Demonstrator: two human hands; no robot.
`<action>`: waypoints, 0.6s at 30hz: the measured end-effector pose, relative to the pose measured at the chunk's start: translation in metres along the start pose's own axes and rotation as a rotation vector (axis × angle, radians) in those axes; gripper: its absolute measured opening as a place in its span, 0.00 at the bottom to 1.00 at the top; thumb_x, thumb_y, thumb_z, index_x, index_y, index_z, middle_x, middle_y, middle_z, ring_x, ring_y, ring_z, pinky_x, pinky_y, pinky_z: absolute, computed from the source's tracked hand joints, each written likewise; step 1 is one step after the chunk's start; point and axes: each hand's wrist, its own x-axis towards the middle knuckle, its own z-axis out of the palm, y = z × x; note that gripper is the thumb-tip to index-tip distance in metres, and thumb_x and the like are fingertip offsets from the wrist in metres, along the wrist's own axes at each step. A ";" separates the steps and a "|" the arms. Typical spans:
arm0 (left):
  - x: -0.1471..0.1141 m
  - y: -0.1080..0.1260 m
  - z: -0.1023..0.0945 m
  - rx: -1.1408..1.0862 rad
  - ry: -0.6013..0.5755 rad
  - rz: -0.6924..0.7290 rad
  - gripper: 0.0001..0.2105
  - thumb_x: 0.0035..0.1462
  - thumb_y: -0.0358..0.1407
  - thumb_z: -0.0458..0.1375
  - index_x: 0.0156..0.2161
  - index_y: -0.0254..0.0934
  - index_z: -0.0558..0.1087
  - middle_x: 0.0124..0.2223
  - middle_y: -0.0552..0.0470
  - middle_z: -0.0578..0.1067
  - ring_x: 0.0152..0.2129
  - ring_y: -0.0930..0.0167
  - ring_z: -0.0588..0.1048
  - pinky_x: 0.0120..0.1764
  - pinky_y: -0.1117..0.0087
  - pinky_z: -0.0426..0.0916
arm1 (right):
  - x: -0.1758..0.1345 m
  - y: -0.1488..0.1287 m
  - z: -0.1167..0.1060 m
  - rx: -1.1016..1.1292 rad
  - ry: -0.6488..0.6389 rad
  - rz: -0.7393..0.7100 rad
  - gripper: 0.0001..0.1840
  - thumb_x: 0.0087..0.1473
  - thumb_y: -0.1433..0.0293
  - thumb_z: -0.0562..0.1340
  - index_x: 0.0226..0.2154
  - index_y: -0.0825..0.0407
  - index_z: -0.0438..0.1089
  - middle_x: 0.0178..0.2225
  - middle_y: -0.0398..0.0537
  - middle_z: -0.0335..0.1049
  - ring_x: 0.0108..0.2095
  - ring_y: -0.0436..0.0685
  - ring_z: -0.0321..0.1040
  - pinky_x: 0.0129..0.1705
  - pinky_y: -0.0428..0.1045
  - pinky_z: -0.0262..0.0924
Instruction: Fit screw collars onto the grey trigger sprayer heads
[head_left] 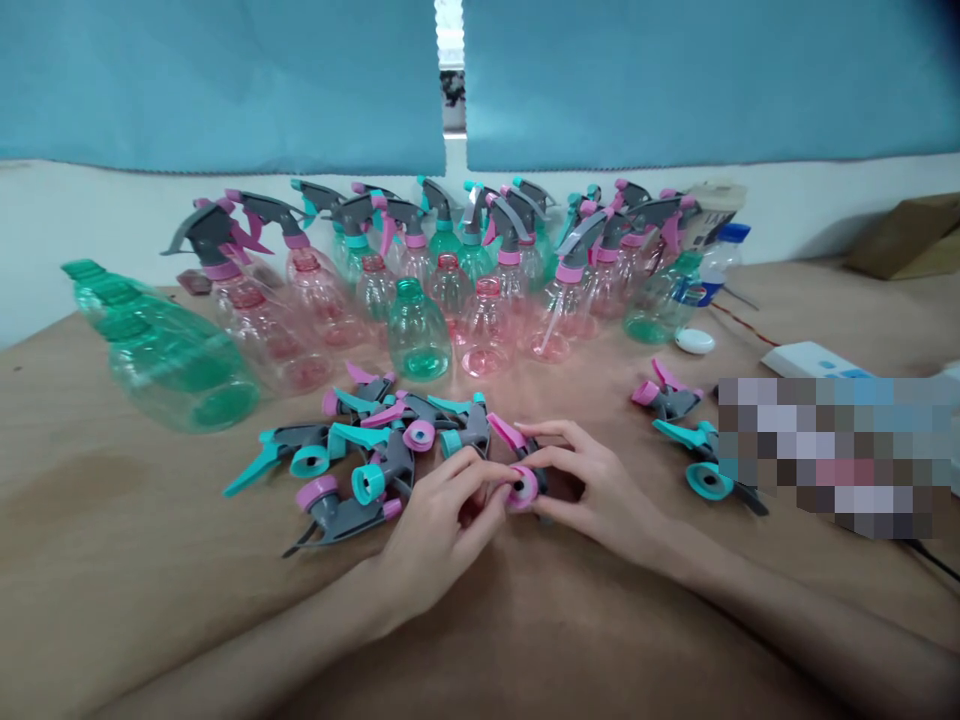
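Forearms (307, 625) nearest, fingers (559, 458) hold a sprayer (530, 487); one blurred label (699, 292) resembles Pepsi's.

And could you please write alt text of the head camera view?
A person's left hand and right hand hold a pink-collared spray head at a brown table. Loose spray heads lie on both sides; behind stand pink and green bottles, many fitted with sprayers.

My left forearm (300, 632) and right forearm (787, 622) slant inward from the lower corners, both bare, my left hand (439, 515) pinching with thumb and index finger, my right hand (600, 490) arching its fingers (555, 459) above its extended thumb (559, 512).
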 end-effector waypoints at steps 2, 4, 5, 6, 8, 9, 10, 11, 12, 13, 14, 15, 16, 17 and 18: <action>0.000 0.000 -0.001 -0.007 -0.002 0.002 0.08 0.61 0.29 0.50 0.41 0.36 0.72 0.30 0.55 0.65 0.24 0.76 0.65 0.27 0.76 0.61 | 0.000 0.000 0.000 0.000 0.004 0.002 0.11 0.50 0.66 0.65 0.39 0.48 0.73 0.50 0.51 0.63 0.53 0.59 0.62 0.52 0.55 0.62; 0.001 0.001 -0.001 -0.013 0.003 0.002 0.08 0.60 0.29 0.50 0.40 0.36 0.72 0.30 0.54 0.66 0.24 0.76 0.66 0.26 0.76 0.61 | 0.000 0.001 0.000 0.011 0.006 0.004 0.11 0.50 0.65 0.65 0.39 0.48 0.73 0.50 0.51 0.63 0.52 0.59 0.63 0.52 0.54 0.62; 0.002 0.001 -0.002 -0.019 0.008 0.001 0.08 0.60 0.29 0.50 0.40 0.36 0.72 0.30 0.54 0.66 0.24 0.76 0.66 0.26 0.76 0.61 | 0.000 0.001 0.000 0.018 0.004 0.002 0.11 0.50 0.65 0.66 0.39 0.48 0.73 0.50 0.51 0.63 0.52 0.58 0.63 0.52 0.55 0.62; 0.002 0.002 -0.002 -0.027 0.010 0.001 0.08 0.60 0.29 0.50 0.39 0.36 0.72 0.29 0.54 0.65 0.23 0.76 0.66 0.26 0.76 0.60 | 0.000 0.000 0.000 0.023 0.002 -0.001 0.11 0.50 0.65 0.65 0.39 0.48 0.73 0.50 0.51 0.63 0.51 0.58 0.64 0.52 0.55 0.63; 0.003 0.002 -0.002 -0.041 0.005 -0.003 0.08 0.60 0.29 0.50 0.38 0.37 0.72 0.29 0.55 0.65 0.23 0.76 0.65 0.26 0.76 0.60 | 0.000 0.000 0.000 0.030 -0.006 -0.005 0.11 0.50 0.66 0.65 0.39 0.47 0.73 0.50 0.51 0.63 0.51 0.58 0.64 0.52 0.55 0.63; 0.003 0.002 -0.002 -0.045 0.000 -0.006 0.07 0.60 0.30 0.50 0.38 0.37 0.71 0.28 0.55 0.65 0.23 0.75 0.65 0.26 0.76 0.60 | 0.001 0.000 0.000 0.032 -0.011 -0.007 0.11 0.50 0.66 0.65 0.39 0.47 0.73 0.50 0.51 0.63 0.51 0.58 0.64 0.52 0.55 0.62; 0.003 0.002 -0.002 -0.045 -0.006 -0.010 0.07 0.61 0.30 0.50 0.38 0.37 0.71 0.28 0.56 0.64 0.23 0.75 0.64 0.26 0.76 0.60 | 0.001 -0.001 -0.001 0.034 -0.014 -0.009 0.11 0.50 0.66 0.65 0.39 0.48 0.72 0.50 0.51 0.63 0.52 0.59 0.63 0.52 0.55 0.62; 0.003 0.002 -0.001 -0.041 -0.012 -0.015 0.07 0.61 0.30 0.50 0.38 0.37 0.70 0.27 0.56 0.63 0.22 0.75 0.64 0.26 0.75 0.59 | 0.001 -0.001 -0.001 0.037 -0.018 -0.009 0.10 0.51 0.66 0.65 0.39 0.48 0.72 0.50 0.51 0.63 0.52 0.59 0.63 0.53 0.55 0.62; 0.003 0.002 -0.001 -0.034 -0.018 -0.020 0.06 0.61 0.30 0.50 0.38 0.37 0.70 0.26 0.57 0.63 0.22 0.75 0.64 0.26 0.75 0.59 | 0.001 -0.002 -0.001 0.040 -0.021 -0.007 0.10 0.51 0.66 0.65 0.39 0.48 0.72 0.50 0.51 0.63 0.52 0.59 0.63 0.53 0.55 0.62; 0.003 0.002 0.000 -0.024 -0.022 -0.024 0.06 0.60 0.30 0.51 0.38 0.36 0.69 0.26 0.57 0.62 0.22 0.76 0.63 0.25 0.75 0.59 | 0.001 -0.002 -0.002 0.043 -0.024 -0.003 0.10 0.51 0.67 0.65 0.39 0.47 0.72 0.50 0.51 0.63 0.52 0.59 0.64 0.52 0.55 0.63; 0.003 0.002 0.000 -0.012 -0.025 -0.025 0.05 0.60 0.30 0.51 0.37 0.36 0.69 0.25 0.58 0.62 0.21 0.76 0.63 0.25 0.76 0.58 | 0.001 -0.002 -0.002 0.044 -0.028 0.002 0.10 0.51 0.67 0.64 0.39 0.47 0.72 0.50 0.51 0.63 0.51 0.59 0.64 0.52 0.55 0.63; 0.002 0.001 0.001 0.002 -0.029 -0.021 0.04 0.59 0.29 0.51 0.37 0.36 0.68 0.25 0.58 0.61 0.21 0.76 0.62 0.25 0.76 0.58 | 0.001 -0.002 -0.002 0.043 -0.034 0.004 0.10 0.52 0.67 0.64 0.39 0.47 0.72 0.51 0.51 0.63 0.52 0.59 0.64 0.53 0.56 0.63; 0.002 0.001 0.001 0.018 -0.034 -0.018 0.04 0.58 0.29 0.51 0.37 0.36 0.68 0.25 0.58 0.61 0.20 0.76 0.62 0.24 0.76 0.57 | 0.000 -0.002 -0.002 0.042 -0.039 0.001 0.09 0.52 0.68 0.64 0.39 0.47 0.71 0.51 0.51 0.62 0.52 0.59 0.64 0.53 0.56 0.62; 0.001 0.001 0.001 0.034 -0.037 -0.013 0.04 0.58 0.28 0.52 0.36 0.36 0.68 0.26 0.58 0.62 0.20 0.76 0.62 0.24 0.76 0.57 | 0.000 -0.002 -0.002 0.040 -0.044 -0.005 0.09 0.52 0.68 0.64 0.39 0.47 0.71 0.51 0.51 0.62 0.52 0.59 0.63 0.53 0.56 0.62; 0.001 0.001 0.002 0.049 -0.041 -0.007 0.04 0.57 0.28 0.52 0.36 0.36 0.67 0.26 0.58 0.62 0.20 0.76 0.61 0.24 0.76 0.57 | 0.000 -0.002 -0.002 0.038 -0.049 -0.015 0.09 0.52 0.68 0.64 0.39 0.47 0.71 0.52 0.51 0.61 0.53 0.59 0.62 0.54 0.56 0.61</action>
